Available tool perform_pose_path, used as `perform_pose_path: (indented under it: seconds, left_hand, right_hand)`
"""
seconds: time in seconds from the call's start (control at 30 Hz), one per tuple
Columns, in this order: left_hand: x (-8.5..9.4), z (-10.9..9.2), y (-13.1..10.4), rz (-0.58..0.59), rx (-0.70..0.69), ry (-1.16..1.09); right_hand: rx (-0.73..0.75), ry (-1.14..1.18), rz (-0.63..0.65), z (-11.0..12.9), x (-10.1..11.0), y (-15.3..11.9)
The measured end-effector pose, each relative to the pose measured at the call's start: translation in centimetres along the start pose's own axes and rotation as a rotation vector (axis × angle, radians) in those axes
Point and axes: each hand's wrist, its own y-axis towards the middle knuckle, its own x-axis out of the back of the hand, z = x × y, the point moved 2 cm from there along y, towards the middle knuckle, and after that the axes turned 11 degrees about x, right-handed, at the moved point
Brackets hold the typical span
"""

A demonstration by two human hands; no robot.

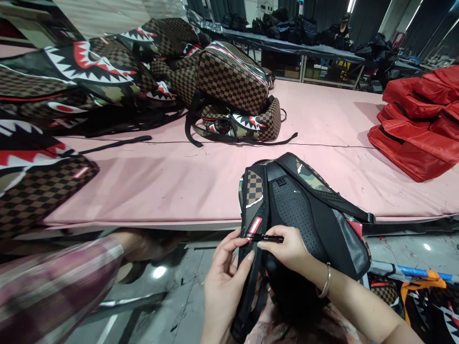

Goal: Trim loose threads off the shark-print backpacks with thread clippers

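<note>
A black backpack [292,205] with checkered and camouflage patches leans on the table's front edge, its padded back panel facing me. My left hand [229,272] is closed on one of its shoulder straps [254,267], just below a small red-and-white label [255,225]. My right hand [289,246] pinches a slim black tool [270,238], perhaps tweezers or thread snips; I cannot tell which. The tool's narrow tip points left across the strap, close to my left fingertips and the label. A bracelet circles my right wrist.
Checkered shark-mouth backpacks [233,79] are heaped on the pink table [161,191] at the back left. Red bags [419,124] lie stacked on the right. Another person's plaid sleeve [60,277] reaches in from the lower left. More bags [430,306] sit below, near a blue bar.
</note>
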Motion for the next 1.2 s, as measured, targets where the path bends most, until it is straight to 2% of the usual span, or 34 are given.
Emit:
perform_pose_path:
  seconds: [0.1,0.23,0.43,0.53,0.6,0.67,0.73,0.8,0.9,1.0,1.1,1.2]
  left_hand:
    - [0.1,0.5,-0.1,-0.044,-0.158,0.278]
    - [0.2,1.4,-0.1,-0.077,-0.346,0.559]
    - [0.0,1.7,-0.7,-0.022,-0.367,0.641]
    - [0.1,1.7,-0.9,-0.055,-0.389,0.667]
    - [0.3,1.8,-0.8,-0.05,-0.339,0.628]
    - [0.5,1.8,-0.7,0.004,-0.251,0.564]
    - [0.7,1.7,-0.4,0.05,-0.144,0.484]
    - [1.0,1.5,-0.1,0.072,-0.012,0.37]
    - [1.6,1.5,0.3,0.126,0.244,0.047]
    - [1.8,1.6,0.5,0.187,0.48,-0.335]
    - [1.8,1.3,0.4,0.19,0.579,-0.549]
    - [1.6,0.6,0.3,0.181,0.607,-0.623]
  right_hand:
    - [0.086,-0.08,-0.014,0.1,-0.7,-0.1]
    - [0.341,-0.363,-0.025,0.1,-0.8,-0.8]
    - [0.437,-0.585,0.005,0.1,-0.7,-1.2]
    - [0.386,-0.495,0.07,0.3,-0.6,-1.0]
    - [0.255,-0.267,0.11,0.3,-0.4,-0.6]
    - [0.132,-0.021,0.095,0.3,-0.1,-0.2]
    - [0.074,0.138,0.042,0.3,0.2,0.3]
    - [0.054,0.195,-0.021,0.2,0.6,0.5]
    - [0.059,0.114,-0.105,0.0,1.0,0.3]
    - [0.118,-0.014,-0.106,0.0,1.1,-0.5]
    - [0.258,-0.106,-0.08,0.5,1.1,-1.0]
    - [0.44,-0.277,-0.11,1.4,1.3,-1.0]
